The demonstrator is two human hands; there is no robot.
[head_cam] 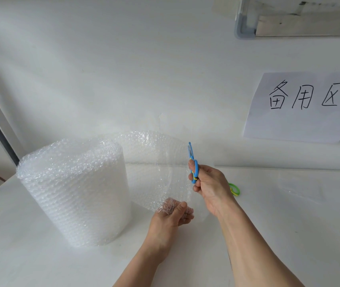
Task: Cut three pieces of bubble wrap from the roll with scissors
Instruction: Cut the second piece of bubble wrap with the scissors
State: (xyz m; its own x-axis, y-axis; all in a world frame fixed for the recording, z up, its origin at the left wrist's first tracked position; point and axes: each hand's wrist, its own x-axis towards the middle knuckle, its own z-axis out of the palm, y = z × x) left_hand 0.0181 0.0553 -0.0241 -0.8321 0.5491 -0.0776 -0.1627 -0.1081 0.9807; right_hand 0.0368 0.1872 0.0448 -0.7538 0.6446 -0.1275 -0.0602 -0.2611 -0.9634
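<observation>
Two hands over our white table (40, 255): our left hand (172, 214) pinches the loose bubble wrap sheet (156, 162), still joined to the upright roll (76, 189) at left; our right hand (210, 187) grips blue scissors (192, 162), blades together. White wall (102, 69) behind carries a handwritten paper sign (301, 106).

The roll of bubble wrap (73, 191) stands upright on the white table (30, 255). Just right of the roll, my left hand (173, 214) pinches the bottom edge of the loose sheet (156, 162) drawn off it. Further right of the roll, my right hand (208, 185) grips the blue scissors (192, 162), blades pointing up at the sheet's edge.
</observation>
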